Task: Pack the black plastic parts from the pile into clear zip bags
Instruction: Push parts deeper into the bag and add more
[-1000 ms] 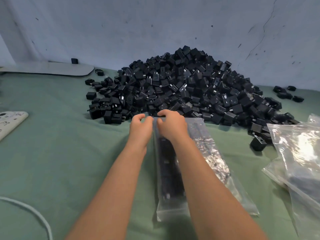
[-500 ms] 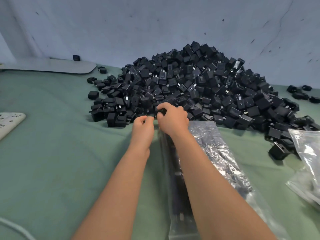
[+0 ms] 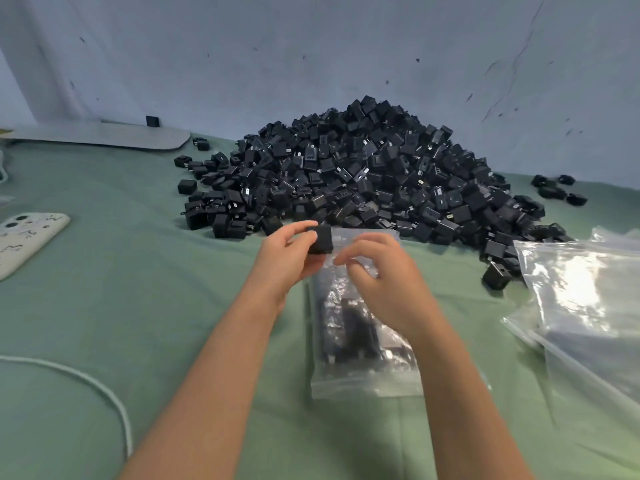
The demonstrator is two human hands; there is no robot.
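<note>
A big pile of black plastic parts (image 3: 363,174) lies on the green cloth against the wall. In front of it my left hand (image 3: 287,258) pinches one black part (image 3: 320,240) between thumb and fingers, right at the mouth of a clear zip bag (image 3: 360,362). The bag lies flat towards me and holds several black parts. My right hand (image 3: 377,271) is over the bag's upper end, its fingertips pinching the clear plastic near the opening.
A heap of clear zip bags (image 3: 585,299) lies at the right. A white phone (image 3: 24,237) rests at the left edge, a white cable (image 3: 104,396) curves at the lower left, and a grey board (image 3: 104,136) lies by the wall.
My hands have drawn back from the pile's edge towards me. The left hand now holds a black part at the bag's mouth; earlier both hands were close together at the pile.
</note>
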